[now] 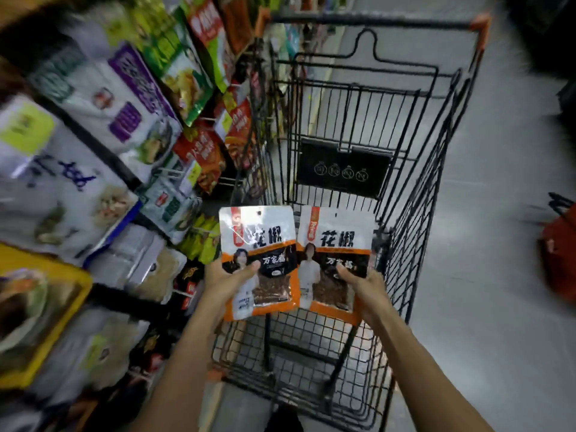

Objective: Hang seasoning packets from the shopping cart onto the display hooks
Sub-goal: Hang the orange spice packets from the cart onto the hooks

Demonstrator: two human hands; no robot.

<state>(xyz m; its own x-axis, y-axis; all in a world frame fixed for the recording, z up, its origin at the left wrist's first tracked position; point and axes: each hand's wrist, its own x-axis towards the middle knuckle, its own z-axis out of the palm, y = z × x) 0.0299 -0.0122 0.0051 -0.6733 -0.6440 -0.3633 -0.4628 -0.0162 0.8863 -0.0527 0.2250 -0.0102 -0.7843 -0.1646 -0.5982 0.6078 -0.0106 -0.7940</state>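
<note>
Two matching seasoning packets, white on top with an orange border and a clear window of brown spice, are held side by side above the black wire shopping cart (414, 194). My left hand (229, 280) grips the left packet (258, 244) at its lower left, thumb across the front. My right hand (363, 286) grips the right packet (335, 241) at its lower right edge. Each packet has a small hang hole near its top. The display rack (131, 169) with hanging packets stands to my left; its hooks are mostly hidden behind the goods.
The rack on the left is crowded with white, green, red and purple bags. The cart's basket shows bare wire mesh below the packets. A grey aisle floor (498, 213) runs on the right, with a red basket (559, 254) at the far right edge.
</note>
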